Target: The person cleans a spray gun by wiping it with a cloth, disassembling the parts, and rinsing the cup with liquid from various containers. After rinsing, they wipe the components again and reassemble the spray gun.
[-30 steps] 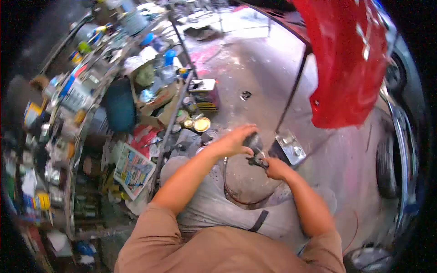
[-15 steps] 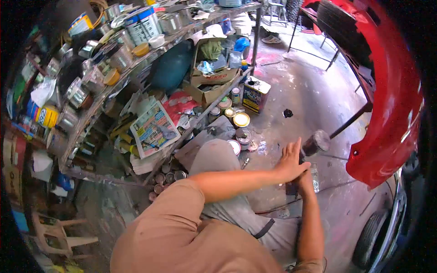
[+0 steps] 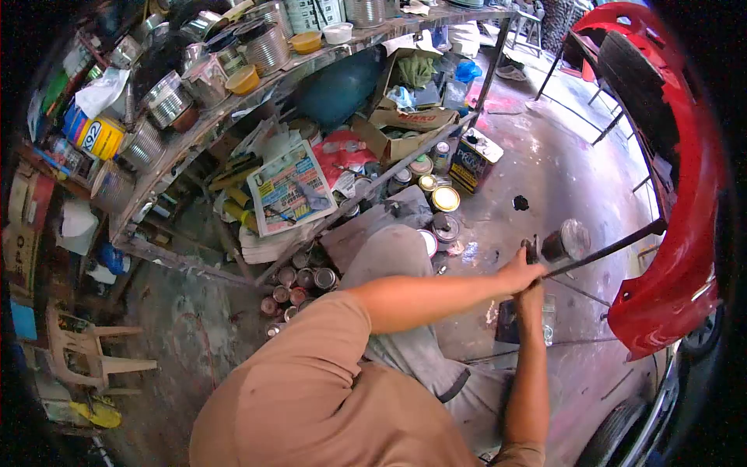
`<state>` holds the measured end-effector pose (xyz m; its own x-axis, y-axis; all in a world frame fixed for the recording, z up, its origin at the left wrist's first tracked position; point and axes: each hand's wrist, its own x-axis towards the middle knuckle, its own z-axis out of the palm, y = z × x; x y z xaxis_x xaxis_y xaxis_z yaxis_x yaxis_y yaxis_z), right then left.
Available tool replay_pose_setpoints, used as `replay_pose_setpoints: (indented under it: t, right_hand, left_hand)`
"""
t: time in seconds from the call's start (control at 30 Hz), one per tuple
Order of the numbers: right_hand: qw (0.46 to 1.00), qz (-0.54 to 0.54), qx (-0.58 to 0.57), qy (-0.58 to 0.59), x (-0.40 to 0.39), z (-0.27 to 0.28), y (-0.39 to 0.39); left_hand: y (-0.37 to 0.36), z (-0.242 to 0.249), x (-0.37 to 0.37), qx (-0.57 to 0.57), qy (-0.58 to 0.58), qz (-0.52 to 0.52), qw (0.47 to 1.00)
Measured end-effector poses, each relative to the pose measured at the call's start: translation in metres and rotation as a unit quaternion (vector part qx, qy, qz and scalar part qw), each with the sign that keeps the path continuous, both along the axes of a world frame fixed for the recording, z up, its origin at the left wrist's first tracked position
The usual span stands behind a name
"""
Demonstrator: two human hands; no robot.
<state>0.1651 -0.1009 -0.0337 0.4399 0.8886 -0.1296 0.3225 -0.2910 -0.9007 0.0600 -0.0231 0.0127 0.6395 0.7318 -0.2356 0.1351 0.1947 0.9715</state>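
What looks like a paint spray gun with a stained, cloudy cup [image 3: 566,241] is held out over the floor, its dark metal front pointing away from me. My right hand [image 3: 531,299] is closed around its lower part, largely hidden behind the other hand. Crossing from the left, my left hand [image 3: 520,274] has its fingers closed at the body of the gun, just beside the cup. Below the hands, a dark flat box-like item [image 3: 508,323] and a clear plastic piece [image 3: 549,315] lie on the floor.
A red car body panel [image 3: 661,311] hangs on a metal stand at right. Left, a cluttered shelf [image 3: 226,117] carries many cans. Opened paint cans [image 3: 446,199] and a square primer tin [image 3: 475,161] stand on the floor. A tyre [image 3: 615,436] lies lower right.
My left hand, earlier spread with fingers raised, has closed at the gun. The gun and both hands have shifted slightly right in view. My head view has turned, so the surroundings moved right.
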Motion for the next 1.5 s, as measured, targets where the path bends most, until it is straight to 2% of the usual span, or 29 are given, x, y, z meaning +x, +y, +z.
replay_pose_setpoints:
  t: [0.07, 0.17, 0.23, 0.3, 0.33, 0.37, 0.4, 0.43, 0.5, 0.53, 0.57, 0.6, 0.67, 0.7, 0.8, 0.9, 1.0, 1.07, 1.13, 1.23, 1.33, 1.4, 1.43, 1.5]
  right_hand:
    - [0.997, 0.026, 0.063, 0.020, -0.024, 0.036, 0.005]
    - [0.980, -0.013, 0.029, -0.196, -0.026, 0.042, 0.000]
    - [0.986, -0.001, 0.004, -0.168, -0.012, 0.046, -0.004]
    - [0.985, -0.014, 0.008, -0.171, -0.015, 0.061, -0.019]
    - [0.986, -0.018, 0.009, -0.164, -0.019, 0.070, -0.029]
    - [0.987, -0.019, 0.012, -0.158, -0.023, 0.084, -0.036]
    - [0.988, -0.020, 0.017, -0.155, -0.023, 0.095, -0.041]
    - [0.988, -0.014, 0.011, -0.154, -0.020, 0.100, -0.048]
    - [0.989, 0.003, 0.001, -0.151, -0.019, 0.102, -0.059]
    - [0.989, 0.008, -0.015, -0.147, -0.017, 0.096, -0.065]
    - [0.989, 0.016, -0.031, -0.144, -0.012, 0.088, -0.071]
    - [0.988, 0.024, -0.048, -0.142, -0.007, 0.082, -0.075]
    - [0.983, 0.042, -0.108, -0.139, -0.001, 0.072, -0.082]
    - [0.979, 0.051, -0.138, -0.139, 0.000, 0.068, -0.082]
    - [0.966, 0.074, -0.190, -0.159, 0.000, 0.062, -0.076]
    - [0.962, 0.081, -0.200, -0.166, 0.008, 0.033, -0.075]
    - [0.954, 0.085, -0.221, -0.186, 0.012, 0.015, -0.071]
    - [0.956, 0.073, -0.235, -0.157, 0.011, 0.015, -0.066]
    - [0.956, 0.068, -0.246, -0.147, 0.008, 0.017, -0.059]
    - [0.951, 0.069, -0.259, -0.156, 0.005, 0.016, -0.047]
    - [0.943, 0.079, -0.276, -0.170, 0.004, 0.011, -0.040]
    - [0.937, 0.103, -0.272, -0.192, 0.006, 0.003, -0.039]
    - [0.938, 0.098, -0.286, -0.170, 0.000, 0.011, -0.028]
    - [0.936, 0.089, -0.317, -0.127, -0.011, 0.026, -0.011]
  left_hand:
    - [0.024, -0.015, 0.006, 0.011, -0.065, 0.007, 0.998]
    - [0.059, -0.005, 0.005, -0.060, -0.106, 0.060, 0.991]
    - [0.081, 0.025, -0.013, -0.048, -0.065, 0.108, 0.991]
    - [0.137, 0.026, -0.034, 0.016, -0.054, 0.018, 0.998]
    - [0.162, 0.028, -0.049, 0.067, -0.020, 0.003, 0.998]
    - [0.178, 0.043, -0.072, 0.001, -0.019, -0.004, 1.000]
    - [0.176, 0.066, -0.097, -0.075, -0.030, 0.069, 0.994]
    - [0.189, 0.076, -0.123, -0.110, -0.040, 0.063, 0.991]
    - [0.223, 0.067, -0.179, -0.057, -0.070, 0.114, 0.989]
    - [0.261, 0.039, -0.217, -0.050, -0.003, 0.144, 0.988]
    - [0.275, 0.033, -0.250, -0.064, -0.037, 0.154, 0.985]
    - [0.268, 0.055, -0.274, -0.107, -0.037, 0.187, 0.976]
    - [0.286, 0.038, -0.328, -0.062, 0.015, 0.282, 0.957]
    - [0.300, 0.024, -0.355, -0.085, 0.054, 0.313, 0.944]
    - [0.349, -0.042, -0.439, -0.116, 0.087, 0.329, 0.933]
    - [0.371, -0.077, -0.473, -0.177, 0.108, 0.335, 0.919]
    - [0.384, -0.105, -0.473, -0.200, 0.076, 0.355, 0.910]
    - [0.393, -0.126, -0.467, -0.214, 0.061, 0.355, 0.908]
    - [0.415, -0.154, -0.469, -0.244, 0.064, 0.337, 0.907]
    - [0.423, -0.176, -0.454, -0.232, 0.121, 0.391, 0.882]
    - [0.427, -0.209, -0.453, -0.194, 0.048, 0.380, 0.903]
    - [0.428, -0.219, -0.452, -0.204, 0.070, 0.360, 0.908]
    - [0.432, -0.229, -0.455, -0.207, 0.080, 0.350, 0.910]
    - [0.459, -0.269, -0.463, -0.201, -0.003, 0.359, 0.911]
